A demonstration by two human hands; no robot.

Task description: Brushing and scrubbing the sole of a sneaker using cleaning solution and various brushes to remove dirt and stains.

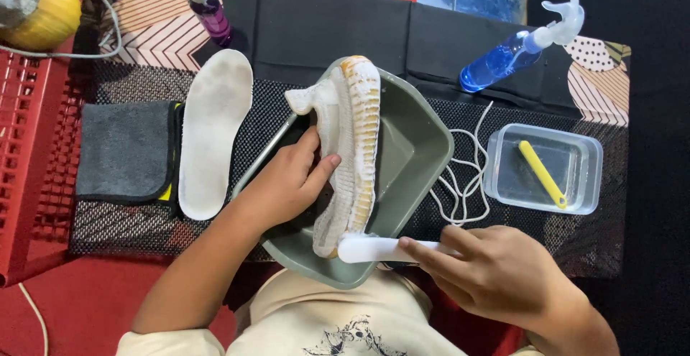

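Observation:
A white knit sneaker (352,140) with orange streaks lies on its side over a grey plastic basin (413,148). My left hand (284,180) grips the sneaker at its opening, thumb on the upper. My right hand (489,270) holds a white brush (374,248), whose head presses against the sneaker's near end at the sole edge.
A white insole (214,130) lies left of the basin beside a folded grey cloth (126,151). White laces (460,183) trail to the right. A clear tub (544,169) holds water and a yellow brush. A blue spray bottle (517,47) and a purple bottle (208,7) stand at the back. A red crate (29,162) sits far left.

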